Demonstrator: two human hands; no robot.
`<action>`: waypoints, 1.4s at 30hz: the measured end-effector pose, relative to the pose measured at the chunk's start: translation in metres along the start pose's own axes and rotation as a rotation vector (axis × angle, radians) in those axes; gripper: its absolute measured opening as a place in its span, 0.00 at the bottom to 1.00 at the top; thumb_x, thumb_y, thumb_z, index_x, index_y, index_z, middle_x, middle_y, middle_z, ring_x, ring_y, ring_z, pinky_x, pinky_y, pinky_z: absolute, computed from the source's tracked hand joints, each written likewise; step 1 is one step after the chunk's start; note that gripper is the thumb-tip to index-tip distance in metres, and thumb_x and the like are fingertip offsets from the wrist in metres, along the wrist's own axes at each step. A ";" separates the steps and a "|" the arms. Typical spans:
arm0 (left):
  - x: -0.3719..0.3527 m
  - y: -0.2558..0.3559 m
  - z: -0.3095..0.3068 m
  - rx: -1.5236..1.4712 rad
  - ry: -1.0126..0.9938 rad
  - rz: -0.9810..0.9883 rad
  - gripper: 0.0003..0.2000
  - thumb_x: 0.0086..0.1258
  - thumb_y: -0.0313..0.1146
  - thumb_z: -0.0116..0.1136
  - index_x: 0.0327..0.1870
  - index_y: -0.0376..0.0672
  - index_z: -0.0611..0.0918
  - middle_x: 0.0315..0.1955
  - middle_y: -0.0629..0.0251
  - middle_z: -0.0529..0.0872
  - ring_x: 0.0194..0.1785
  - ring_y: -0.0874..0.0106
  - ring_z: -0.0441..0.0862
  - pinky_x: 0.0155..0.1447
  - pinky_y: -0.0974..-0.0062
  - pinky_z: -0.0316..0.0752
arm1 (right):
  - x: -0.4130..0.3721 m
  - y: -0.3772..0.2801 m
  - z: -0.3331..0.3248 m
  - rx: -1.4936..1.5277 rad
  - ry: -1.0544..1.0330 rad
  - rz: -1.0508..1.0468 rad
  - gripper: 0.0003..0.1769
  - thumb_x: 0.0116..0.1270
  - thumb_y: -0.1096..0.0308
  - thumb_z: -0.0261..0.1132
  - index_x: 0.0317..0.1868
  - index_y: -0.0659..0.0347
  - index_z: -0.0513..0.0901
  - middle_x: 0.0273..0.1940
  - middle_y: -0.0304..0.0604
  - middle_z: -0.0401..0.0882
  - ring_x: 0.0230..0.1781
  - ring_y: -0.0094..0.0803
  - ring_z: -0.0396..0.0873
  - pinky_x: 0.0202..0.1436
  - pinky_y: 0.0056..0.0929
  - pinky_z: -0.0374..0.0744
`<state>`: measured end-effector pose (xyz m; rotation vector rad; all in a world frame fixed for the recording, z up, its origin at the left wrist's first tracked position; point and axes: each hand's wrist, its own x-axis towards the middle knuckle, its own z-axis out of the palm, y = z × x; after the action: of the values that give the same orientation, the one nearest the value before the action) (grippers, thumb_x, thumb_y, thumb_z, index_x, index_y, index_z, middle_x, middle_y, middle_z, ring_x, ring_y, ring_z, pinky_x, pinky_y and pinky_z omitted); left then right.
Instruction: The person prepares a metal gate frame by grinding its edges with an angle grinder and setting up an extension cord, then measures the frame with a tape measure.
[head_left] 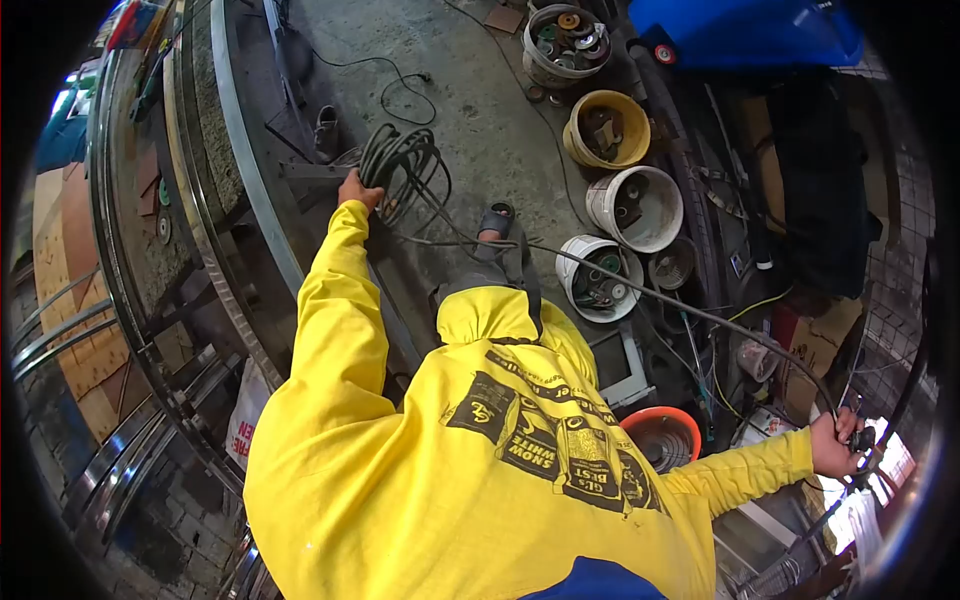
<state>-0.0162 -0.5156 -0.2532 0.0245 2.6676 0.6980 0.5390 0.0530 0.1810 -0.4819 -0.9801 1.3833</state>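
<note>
My left hand (362, 192) is closed round a looped bundle of dark cable (405, 165), which hangs over the floor at upper left of centre. From these coils a single stretch of the cable runs across in front of me to the far right. There my right hand (836, 443), at the end of an outstretched yellow sleeve, is closed at the cable. A small dark knob-like piece (863, 438) shows against its fingers; I cannot make out what it is. My sandalled foot (497, 218) is below the cable.
Buckets stand in a row: one with grinding discs (572, 45), a yellow one (640, 125), a white one (668, 225) and another (575, 270). An orange basin (690, 425) lies nearer. Long metal bars (235, 130) line the left. A thin cord (400, 85) crosses the concrete floor.
</note>
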 end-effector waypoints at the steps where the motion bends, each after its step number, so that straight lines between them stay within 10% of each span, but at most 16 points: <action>1: 0.005 0.006 -0.004 -0.001 0.029 -0.018 0.27 0.47 0.36 0.66 0.52 0.42 0.76 0.45 0.49 0.84 0.50 0.53 0.81 0.55 0.63 0.75 | 0.002 0.008 0.003 0.008 0.008 0.027 0.18 0.59 0.57 0.53 0.39 0.66 0.71 0.33 0.47 0.66 0.17 0.27 0.59 0.26 0.29 0.61; 6: -0.001 0.038 0.023 0.348 -0.027 -0.032 0.37 0.50 0.45 0.70 0.64 0.52 0.68 0.54 0.54 0.77 0.57 0.54 0.77 0.58 0.58 0.73 | -0.024 0.042 0.055 -0.143 0.045 0.081 0.24 0.60 0.62 0.54 0.50 0.75 0.71 0.33 0.48 0.68 0.16 0.25 0.56 0.21 0.25 0.58; 15: -0.085 0.083 0.117 0.249 -0.544 0.158 0.40 0.51 0.50 0.69 0.67 0.52 0.66 0.60 0.54 0.72 0.62 0.55 0.73 0.63 0.60 0.70 | -0.085 -0.042 0.067 -0.843 0.264 -0.603 0.20 0.57 0.59 0.58 0.40 0.71 0.74 0.28 0.45 0.70 0.16 0.27 0.61 0.21 0.27 0.62; 21: -0.192 0.230 0.140 -0.089 -0.508 0.856 0.54 0.36 0.43 0.79 0.70 0.53 0.59 0.63 0.49 0.66 0.63 0.48 0.69 0.64 0.58 0.68 | -0.114 -0.099 0.035 -0.880 0.348 -0.742 0.18 0.57 0.58 0.58 0.36 0.69 0.74 0.26 0.44 0.70 0.16 0.29 0.63 0.20 0.29 0.63; 25: -0.262 0.276 0.204 0.147 -0.853 1.419 0.36 0.47 0.53 0.70 0.61 0.52 0.74 0.60 0.54 0.73 0.60 0.50 0.72 0.62 0.58 0.69 | -0.130 -0.157 0.001 -0.900 0.418 -0.824 0.17 0.57 0.58 0.58 0.34 0.67 0.75 0.24 0.43 0.69 0.17 0.30 0.64 0.20 0.30 0.64; 29: -0.286 0.260 0.269 0.480 -1.261 1.060 0.23 0.56 0.54 0.60 0.44 0.46 0.85 0.34 0.53 0.86 0.43 0.54 0.83 0.48 0.60 0.77 | -0.136 -0.207 -0.035 -0.925 0.455 -0.907 0.16 0.57 0.58 0.59 0.31 0.66 0.75 0.22 0.43 0.69 0.17 0.31 0.65 0.20 0.31 0.64; 32: -0.212 0.238 0.225 0.552 -0.993 0.737 0.22 0.53 0.53 0.64 0.41 0.46 0.86 0.37 0.55 0.86 0.43 0.55 0.84 0.47 0.61 0.78 | -0.129 -0.228 -0.068 -0.910 0.472 -0.927 0.16 0.57 0.57 0.59 0.29 0.65 0.75 0.21 0.42 0.69 0.17 0.31 0.66 0.20 0.32 0.65; 34: -0.115 0.236 0.182 0.477 -0.670 0.885 0.15 0.51 0.42 0.64 0.36 0.45 0.86 0.34 0.54 0.86 0.39 0.56 0.84 0.45 0.59 0.78 | -0.113 -0.235 -0.094 -0.887 0.470 -0.930 0.16 0.57 0.57 0.59 0.28 0.64 0.75 0.20 0.42 0.68 0.17 0.32 0.66 0.20 0.33 0.65; 35: -0.065 0.261 0.151 0.908 -0.390 0.812 0.09 0.52 0.40 0.64 0.31 0.48 0.87 0.26 0.55 0.84 0.31 0.60 0.83 0.38 0.63 0.79 | -0.105 -0.236 -0.108 -0.867 0.470 -0.925 0.16 0.57 0.57 0.59 0.27 0.64 0.75 0.20 0.42 0.68 0.17 0.32 0.66 0.20 0.33 0.65; 36: 0.025 0.256 0.099 0.744 -0.170 1.285 0.07 0.54 0.38 0.62 0.25 0.46 0.84 0.23 0.56 0.83 0.27 0.60 0.82 0.33 0.62 0.76 | -0.098 -0.235 -0.120 -0.850 0.468 -0.916 0.16 0.57 0.57 0.59 0.26 0.63 0.75 0.19 0.42 0.68 0.17 0.32 0.67 0.20 0.33 0.65; 37: 0.012 0.309 0.012 1.188 0.070 1.157 0.05 0.58 0.35 0.59 0.29 0.45 0.82 0.24 0.59 0.82 0.26 0.59 0.81 0.33 0.61 0.76 | -0.089 -0.232 -0.131 -0.827 0.461 -0.905 0.16 0.57 0.57 0.59 0.26 0.63 0.75 0.19 0.42 0.68 0.17 0.32 0.67 0.20 0.34 0.66; 42: -0.031 0.412 -0.244 0.817 0.679 0.963 0.04 0.56 0.32 0.58 0.28 0.43 0.82 0.23 0.60 0.83 0.28 0.60 0.81 0.35 0.62 0.76 | -0.046 -0.188 -0.173 -0.647 0.418 -0.787 0.15 0.58 0.57 0.59 0.26 0.61 0.75 0.19 0.42 0.69 0.18 0.33 0.68 0.20 0.35 0.67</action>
<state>-0.1089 -0.2726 0.1496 1.6005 3.2959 -0.3102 0.7930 0.0192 0.2224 -0.7219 -1.0865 0.2245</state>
